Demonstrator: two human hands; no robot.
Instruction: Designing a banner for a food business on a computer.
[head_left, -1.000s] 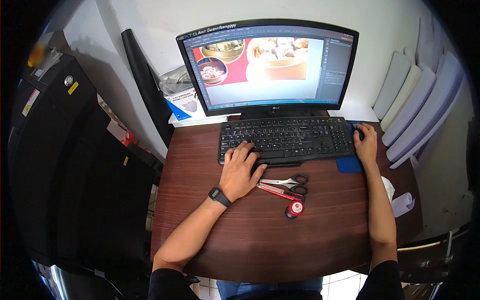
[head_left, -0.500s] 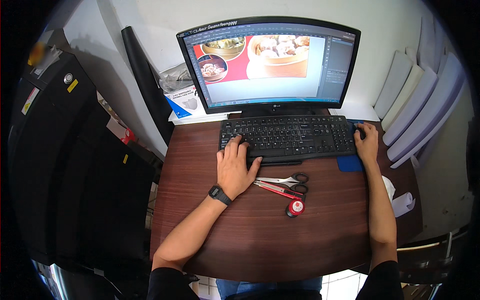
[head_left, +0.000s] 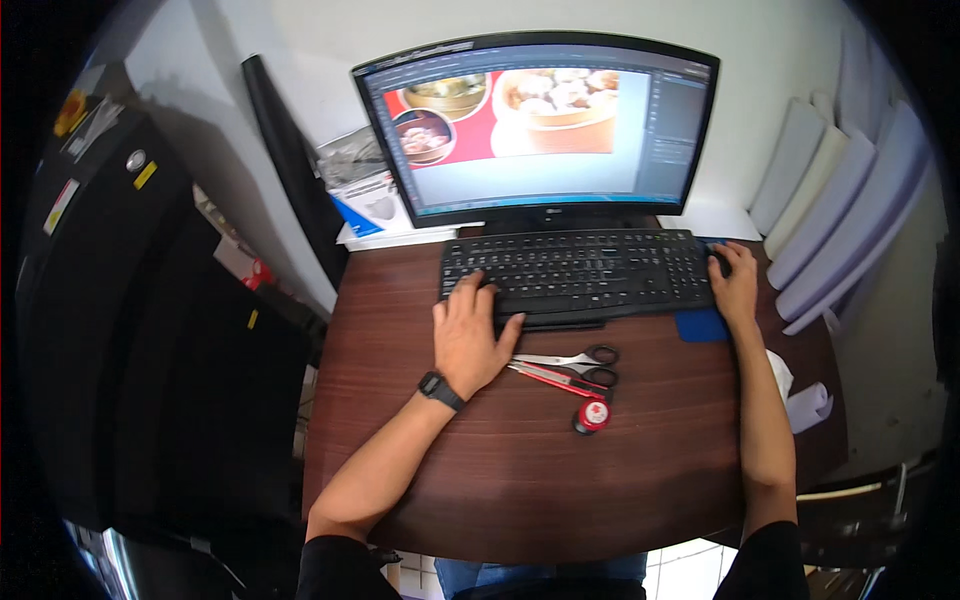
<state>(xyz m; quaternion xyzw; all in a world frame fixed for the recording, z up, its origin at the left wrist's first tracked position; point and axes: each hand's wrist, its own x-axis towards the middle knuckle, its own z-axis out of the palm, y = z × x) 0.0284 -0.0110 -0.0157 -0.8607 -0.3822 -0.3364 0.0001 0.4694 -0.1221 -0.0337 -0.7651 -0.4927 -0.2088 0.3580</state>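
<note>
My left hand (head_left: 468,335) lies flat on the left end of a black keyboard (head_left: 580,272), fingers spread over the keys, a black watch on its wrist. Over at the keyboard's right end, my right hand (head_left: 735,283) curls over a dark mouse that it mostly hides, above a blue mouse pad (head_left: 700,325). A curved monitor (head_left: 540,125) behind the keyboard shows pictures of food in bowls. Just right of my left hand lie scissors (head_left: 572,362), a red-handled cutter (head_left: 555,380) and a small round red and black thing (head_left: 592,415).
The brown wooden desk (head_left: 520,470) curves at its front edge. A small box and papers (head_left: 365,190) stand left of the monitor. Rolled white sheets (head_left: 840,220) lean at the right wall; crumpled white paper (head_left: 805,400) lies at the desk's right edge. Black equipment (head_left: 130,330) fills the left.
The picture on the monitor has shifted a little to the right. My left hand has edged slightly left on the keyboard; my right hand stays on the mouse.
</note>
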